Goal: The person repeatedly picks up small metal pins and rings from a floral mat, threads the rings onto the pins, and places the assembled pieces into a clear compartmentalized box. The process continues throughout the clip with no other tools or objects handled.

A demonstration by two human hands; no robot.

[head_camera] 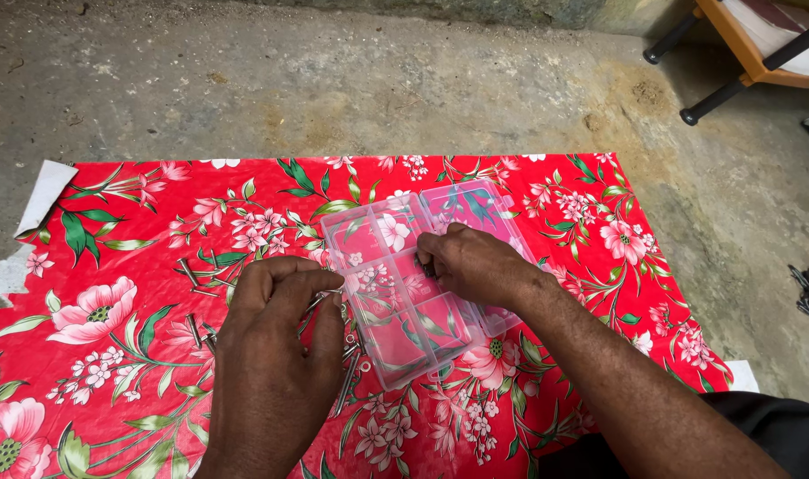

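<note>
Two hands are counted, a left hand [271,341] and a right hand [471,263]. One clear plastic compartment box [426,279] is seen, with roughly eight compartments made out, some hidden under the right hand. One red floral cloth [111,355] is counted beneath it. Loose metal bolts [194,277] are scattered by the left hand: about eight can be made out, others being covered. Two black furniture legs [710,99] are seen at top right

Hidden and cut off

Right hand [471,263] covering part of the clear compartment box [426,275], fingertip contents unreadable; left hand [276,341] masking bolts [194,277] beneath; wooden furniture [741,44] running off upper right.
</note>
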